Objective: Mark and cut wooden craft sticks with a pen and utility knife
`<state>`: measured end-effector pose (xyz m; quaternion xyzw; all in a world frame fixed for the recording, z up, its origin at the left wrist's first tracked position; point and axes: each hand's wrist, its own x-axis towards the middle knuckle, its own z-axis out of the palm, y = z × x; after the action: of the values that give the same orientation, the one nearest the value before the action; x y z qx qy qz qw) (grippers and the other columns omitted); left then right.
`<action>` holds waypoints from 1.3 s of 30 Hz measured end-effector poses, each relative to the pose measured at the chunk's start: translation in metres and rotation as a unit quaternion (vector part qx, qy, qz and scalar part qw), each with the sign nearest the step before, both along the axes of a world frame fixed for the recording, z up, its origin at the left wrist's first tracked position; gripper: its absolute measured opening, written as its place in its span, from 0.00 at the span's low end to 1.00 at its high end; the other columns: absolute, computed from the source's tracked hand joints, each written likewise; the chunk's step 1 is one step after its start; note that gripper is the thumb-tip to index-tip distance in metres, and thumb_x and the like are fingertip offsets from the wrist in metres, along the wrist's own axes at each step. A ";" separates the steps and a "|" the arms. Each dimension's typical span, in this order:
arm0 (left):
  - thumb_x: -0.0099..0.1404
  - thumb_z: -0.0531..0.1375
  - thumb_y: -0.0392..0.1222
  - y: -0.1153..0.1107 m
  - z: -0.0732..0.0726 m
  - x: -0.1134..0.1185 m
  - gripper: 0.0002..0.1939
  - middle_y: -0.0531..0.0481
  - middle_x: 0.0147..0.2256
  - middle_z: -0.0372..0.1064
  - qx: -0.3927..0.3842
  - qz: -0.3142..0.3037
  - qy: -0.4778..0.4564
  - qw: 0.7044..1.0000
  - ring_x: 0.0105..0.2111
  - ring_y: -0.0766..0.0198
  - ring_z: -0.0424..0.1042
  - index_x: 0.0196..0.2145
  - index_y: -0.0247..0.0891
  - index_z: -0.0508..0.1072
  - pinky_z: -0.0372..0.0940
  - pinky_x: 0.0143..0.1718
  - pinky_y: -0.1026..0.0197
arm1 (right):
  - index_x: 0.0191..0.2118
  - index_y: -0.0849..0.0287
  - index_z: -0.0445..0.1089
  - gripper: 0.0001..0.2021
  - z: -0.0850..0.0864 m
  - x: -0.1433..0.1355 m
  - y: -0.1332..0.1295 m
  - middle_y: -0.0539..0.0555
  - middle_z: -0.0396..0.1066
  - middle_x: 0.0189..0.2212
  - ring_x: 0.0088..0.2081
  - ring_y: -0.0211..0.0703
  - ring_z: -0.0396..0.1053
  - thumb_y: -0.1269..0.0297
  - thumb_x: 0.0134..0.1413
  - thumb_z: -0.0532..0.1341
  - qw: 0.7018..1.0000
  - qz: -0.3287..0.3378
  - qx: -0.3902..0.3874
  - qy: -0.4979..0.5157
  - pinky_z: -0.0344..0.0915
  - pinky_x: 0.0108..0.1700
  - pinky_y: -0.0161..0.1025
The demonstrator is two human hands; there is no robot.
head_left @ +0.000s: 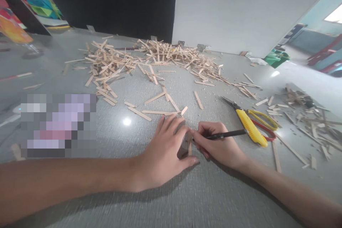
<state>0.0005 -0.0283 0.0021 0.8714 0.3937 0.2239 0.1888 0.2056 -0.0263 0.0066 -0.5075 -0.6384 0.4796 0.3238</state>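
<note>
My left hand (pixel 165 149) lies on the grey table with its fingers spread, index fingertip and thumb at either end of a short popsicle stick (pixel 190 148), holding it down. In my right hand (pixel 220 144) is a black pen (pixel 227 134), gripped between thumb and fingers, its tip close beside that stick. The fingers partly hide the stick, so any mark on it cannot be made out. Just past the left fingertips lie several loose popsicle sticks (pixel 139 113).
A heap of popsicle sticks (pixel 160 53) spreads along the back. To the right lie a yellow utility knife (pixel 251 128), scissors (pixel 263 117) with yellow and red handles, and stick scraps (pixel 317 128). A blurred-out object (pixel 58 124) is at left. Behind stands a black and white panel (pixel 213 10).
</note>
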 end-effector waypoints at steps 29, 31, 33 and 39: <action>0.61 0.72 0.56 0.001 0.002 -0.001 0.27 0.38 0.63 0.61 -0.008 -0.002 0.006 1.000 0.68 0.38 0.54 0.50 0.41 0.69 0.56 0.66 0.31 | 0.22 0.55 0.61 0.21 0.002 -0.002 -0.001 0.43 0.61 0.11 0.14 0.32 0.58 0.57 0.66 0.63 1.000 0.002 -0.002 0.003 0.51 0.18 0.32; 0.61 0.72 0.55 0.001 0.002 0.000 0.26 0.38 0.63 0.61 -0.008 -0.002 0.006 1.000 0.68 0.38 0.54 0.50 0.42 0.68 0.56 0.65 0.31 | 0.22 0.55 0.61 0.20 0.002 -0.003 0.000 0.43 0.61 0.11 0.14 0.32 0.58 0.59 0.65 0.63 1.000 0.002 -0.001 0.003 0.51 0.18 0.32; 0.61 0.72 0.55 0.001 0.002 0.000 0.26 0.38 0.63 0.61 -0.010 -0.002 0.009 1.000 0.68 0.38 0.54 0.50 0.42 0.69 0.56 0.66 0.31 | 0.22 0.55 0.61 0.20 0.002 -0.003 0.000 0.43 0.61 0.11 0.13 0.31 0.57 0.60 0.65 0.63 1.000 0.001 -0.001 0.002 0.52 0.18 0.32; 0.62 0.72 0.57 0.001 0.001 0.000 0.27 0.37 0.63 0.61 -0.010 -0.004 0.009 1.000 0.68 0.38 0.54 0.50 0.41 0.69 0.55 0.66 0.31 | 0.21 0.55 0.60 0.20 0.001 -0.003 0.000 0.43 0.61 0.11 0.13 0.31 0.57 0.61 0.65 0.63 1.000 -0.002 0.002 0.006 0.52 0.17 0.31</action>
<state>0.0003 -0.0277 0.0035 0.8728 0.3941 0.2115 0.1952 0.2030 -0.0263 0.0076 -0.5057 -0.6363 0.4804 0.3294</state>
